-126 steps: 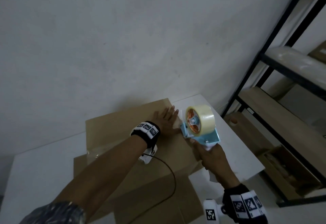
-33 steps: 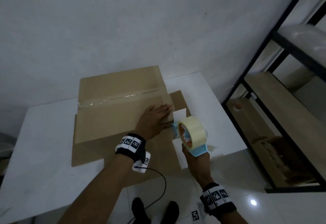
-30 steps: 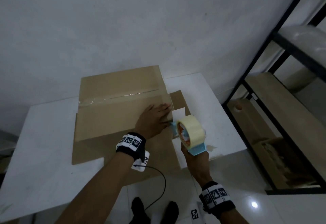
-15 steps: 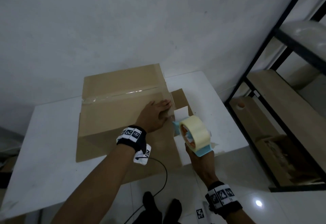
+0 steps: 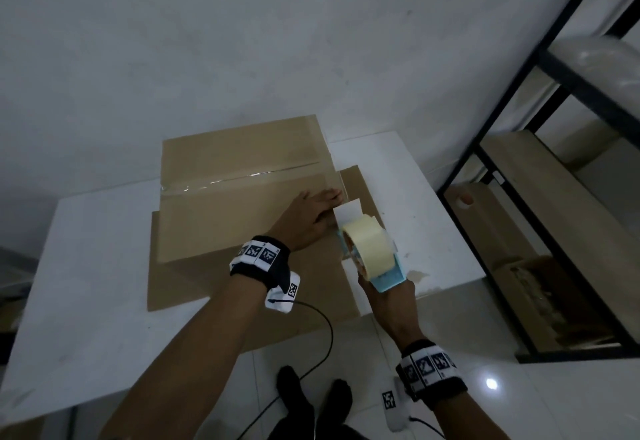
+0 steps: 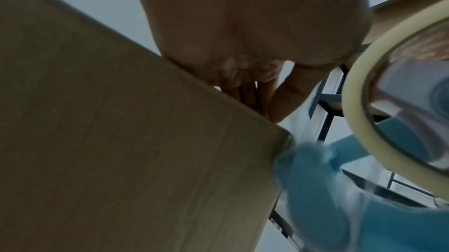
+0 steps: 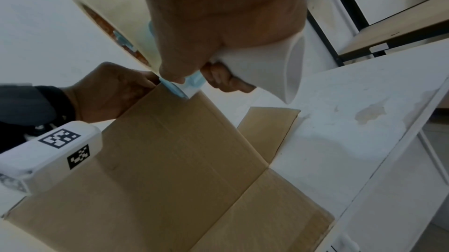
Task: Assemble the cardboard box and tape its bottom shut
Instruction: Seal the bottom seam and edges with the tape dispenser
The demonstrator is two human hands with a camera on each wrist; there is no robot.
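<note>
The cardboard box (image 5: 242, 204) is seen standing on its open end, its brown closed bottom turned up. A strip of clear tape (image 5: 239, 176) is laid along the seam between the two closed flaps, running from left to right. Loose flaps are spread flat at the near and right sides. The tape dispenser (image 5: 372, 259), light blue with a pale yellowish roll, is held against the box's near right corner.

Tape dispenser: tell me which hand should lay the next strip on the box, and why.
Right. The right hand already grips the tape dispenser, its nose at the cardboard box's right corner. The left hand lies flat on the box top, steadying it, and is best left there.
</note>
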